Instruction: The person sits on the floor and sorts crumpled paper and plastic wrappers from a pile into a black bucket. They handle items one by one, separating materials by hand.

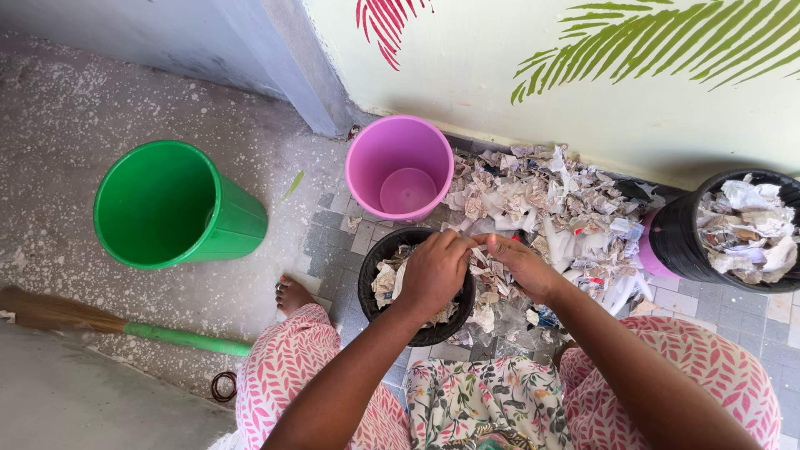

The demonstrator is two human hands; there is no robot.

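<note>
1. Far right by the wall: heap of torn paper scraps (542,200).
2. Far left: green bucket (171,204).
3. Centre: black basket (373,283) under both hands.
4. Left hand (433,271) and right hand (521,265), fingertips together, pinching one paper scrap (481,252).

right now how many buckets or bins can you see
4: a green bucket at left, a pink bucket by the wall, a small black bin under the hands, a black bin at right. Paper may hide others.

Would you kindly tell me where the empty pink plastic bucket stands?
The pink plastic bucket stands upper centre by the wall, between the green plastic bucket and the heap of torn paper.
</note>
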